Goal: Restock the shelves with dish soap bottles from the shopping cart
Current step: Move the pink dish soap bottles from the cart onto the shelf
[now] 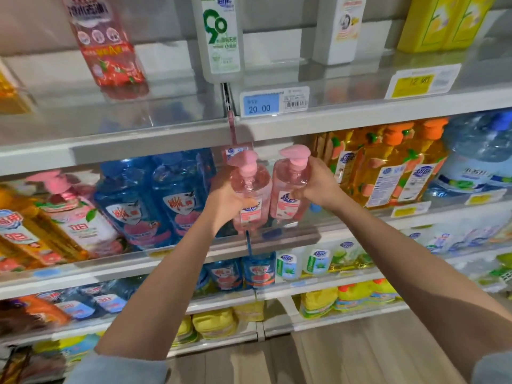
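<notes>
Holding two pink dish soap bottles, I have both arms up at the middle shelf point(83, 275). My left hand point(221, 202) wraps around the left pink bottle point(250, 189), with my thumb across its label. My right hand point(318, 187) wraps around the right pink bottle point(289, 187), with my fingers curled on its side. Both bottles are upright and have pink pump tops. They are side by side, very close, just above the front edge of the shelf. I cannot tell if their bottoms touch the shelf. At nine o'clock from my left hand stand big blue soap bottles point(166, 198). At three o'clock from my right hand stand orange soap bottles point(388, 173). At twelve o'clock, on the shelf above, there is a blue price tag point(261, 103) that says 20 00. Above the tag stands a white bottle point(220, 37) with green print. At six o'clock, lower shelves hold yellow packs point(213, 322).
</notes>
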`<control>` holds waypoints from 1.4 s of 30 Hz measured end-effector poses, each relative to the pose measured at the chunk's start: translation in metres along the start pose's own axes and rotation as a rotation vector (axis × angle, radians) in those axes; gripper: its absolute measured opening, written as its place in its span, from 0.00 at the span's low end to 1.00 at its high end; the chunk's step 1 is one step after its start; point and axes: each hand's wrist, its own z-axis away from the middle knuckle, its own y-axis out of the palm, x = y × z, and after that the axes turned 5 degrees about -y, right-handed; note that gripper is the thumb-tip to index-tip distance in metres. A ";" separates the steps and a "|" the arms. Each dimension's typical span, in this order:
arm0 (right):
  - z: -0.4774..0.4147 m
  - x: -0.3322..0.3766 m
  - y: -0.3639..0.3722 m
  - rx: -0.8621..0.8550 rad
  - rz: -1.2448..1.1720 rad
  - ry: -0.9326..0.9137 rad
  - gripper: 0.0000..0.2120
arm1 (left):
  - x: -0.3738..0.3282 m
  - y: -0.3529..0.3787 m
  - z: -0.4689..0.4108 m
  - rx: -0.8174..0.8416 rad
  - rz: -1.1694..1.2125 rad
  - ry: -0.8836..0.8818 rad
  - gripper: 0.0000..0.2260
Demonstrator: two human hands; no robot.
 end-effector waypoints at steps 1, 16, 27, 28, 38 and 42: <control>-0.007 -0.006 0.002 0.044 0.008 0.005 0.38 | 0.001 0.001 -0.005 0.020 0.021 -0.018 0.31; -0.050 -0.014 -0.004 0.294 -0.173 0.145 0.48 | -0.015 -0.002 -0.043 -0.099 -0.779 0.251 0.21; -0.003 -0.019 0.044 -0.056 -0.194 0.251 0.47 | 0.012 0.020 -0.011 -0.789 -1.047 0.641 0.18; -0.005 -0.018 0.046 -0.064 -0.179 0.251 0.47 | 0.016 0.020 -0.014 -0.825 -1.055 0.700 0.19; -0.041 -0.012 0.073 -0.040 -0.086 0.268 0.38 | 0.027 0.015 -0.047 -0.763 -1.151 0.628 0.19; -0.050 -0.010 0.085 -0.051 -0.110 0.263 0.34 | 0.033 0.014 -0.065 -0.743 -1.163 0.631 0.15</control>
